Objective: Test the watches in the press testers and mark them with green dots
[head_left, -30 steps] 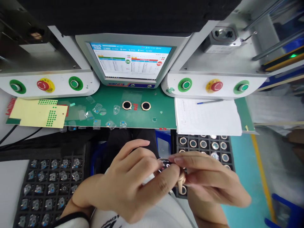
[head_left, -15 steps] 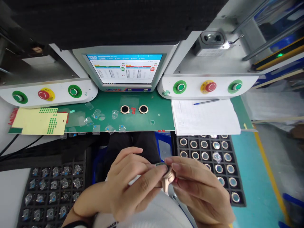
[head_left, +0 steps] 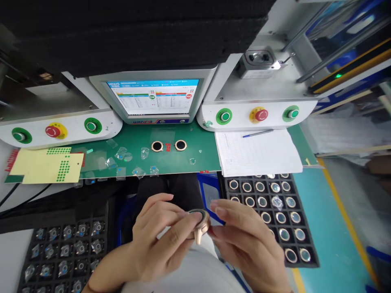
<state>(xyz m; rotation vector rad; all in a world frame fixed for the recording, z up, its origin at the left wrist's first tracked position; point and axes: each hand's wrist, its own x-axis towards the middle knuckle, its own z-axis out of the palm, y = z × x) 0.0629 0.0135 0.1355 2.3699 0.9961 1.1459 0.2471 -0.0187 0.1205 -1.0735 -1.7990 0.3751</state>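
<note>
My left hand [head_left: 159,242] is closed around a gold watch case [head_left: 203,228] with a dark round face. Its fingers lie over the face and the near side, and one lug points down toward me. To the right of the case is my right hand [head_left: 252,240], its fingers apart from the thumb. The right thumb tip is close beside the case edge; whether it touches I cannot tell. A small red bit [head_left: 210,229] shows there, too small to name. Two more gold watch cases, one on the left [head_left: 157,146] and one on the right [head_left: 180,145], lie on the green bench mat [head_left: 171,162].
Several clear film pieces [head_left: 121,153] and yellow sticker sheets [head_left: 50,167] lie on the left. Papers [head_left: 259,154] bear a pen [head_left: 258,133]. Trays of parts flank me, left [head_left: 73,258] and right [head_left: 297,244]. Behind stand a monitor [head_left: 155,97] and button panels.
My right hand's fingers have come off the watch case and opened apart. The left hand, still holding the case, has shifted slightly left in view. The camera view has shifted a little.
</note>
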